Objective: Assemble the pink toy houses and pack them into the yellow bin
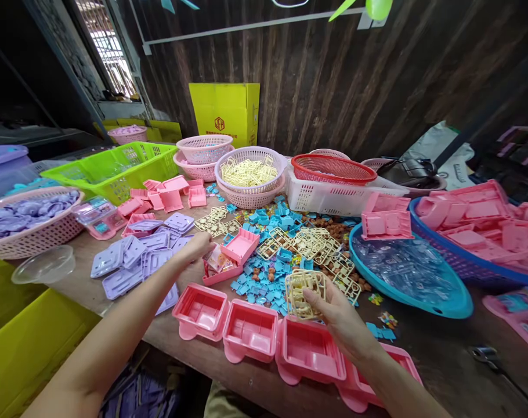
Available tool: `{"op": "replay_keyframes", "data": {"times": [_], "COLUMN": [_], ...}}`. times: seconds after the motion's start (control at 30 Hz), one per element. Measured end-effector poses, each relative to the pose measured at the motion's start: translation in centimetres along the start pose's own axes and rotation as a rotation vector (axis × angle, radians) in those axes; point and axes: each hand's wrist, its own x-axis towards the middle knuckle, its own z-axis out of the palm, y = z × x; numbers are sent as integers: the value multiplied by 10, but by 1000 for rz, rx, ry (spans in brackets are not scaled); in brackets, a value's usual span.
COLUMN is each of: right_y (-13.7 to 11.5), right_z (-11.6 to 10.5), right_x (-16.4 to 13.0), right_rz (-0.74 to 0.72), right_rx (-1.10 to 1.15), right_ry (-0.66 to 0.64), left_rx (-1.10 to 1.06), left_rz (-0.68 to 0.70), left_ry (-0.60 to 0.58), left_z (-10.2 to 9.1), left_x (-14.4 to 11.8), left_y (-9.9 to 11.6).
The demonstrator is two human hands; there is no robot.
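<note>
My right hand (pixel 340 313) is closed around a small stack of cream plastic part frames (pixel 305 293), above the row of pink boxes. My left hand (pixel 199 246) is reached forward with its fingers curled; what they hold, if anything, is hidden. Just beyond it lie several loose cream frames (pixel 217 220). To its right sits an opened pink box (pixel 238 249) with small packets in it. Along the front edge stand empty pink boxes (pixel 250 330), partly covered by my right forearm. Flat purple pieces (pixel 136 258) lie left of my left hand.
Small blue parts (pixel 264 284) cover the middle of the table. At right are a blue tub (pixel 447 307) of clear pieces and a basket of pink shells (pixel 468 215). Behind stand a lilac basket (pixel 250 186), a green crate (pixel 129 168) and a yellow carton (pixel 224 113).
</note>
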Motion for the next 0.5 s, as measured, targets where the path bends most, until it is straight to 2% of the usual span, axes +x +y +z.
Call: {"op": "replay_keyframes", "data": {"times": [0.17,0.27,0.33,0.43,0.5], "right_y": [-5,-12,-17,-23,-25], "right_z": [-9,-7,0,13,17], "right_x": [-3,-7,-14,-29,-39], "right_rz": [-42,-179,-387,-768,-951], "right_rx": [-147,-389,-598,-867,-1036], "right_ry": [-82,-136,-193,-298,-269], "left_rx": [-79,-186,-312,-457,-504], "left_rz": [-37,31,187,471,625], "left_ry": [65,120,122,55,-15], "left_z": [-24,-34,-36,-28,-17], "left_x": [-20,-40,-57,-90,-113], "left_y": [-17,-12,8,55,90]}}
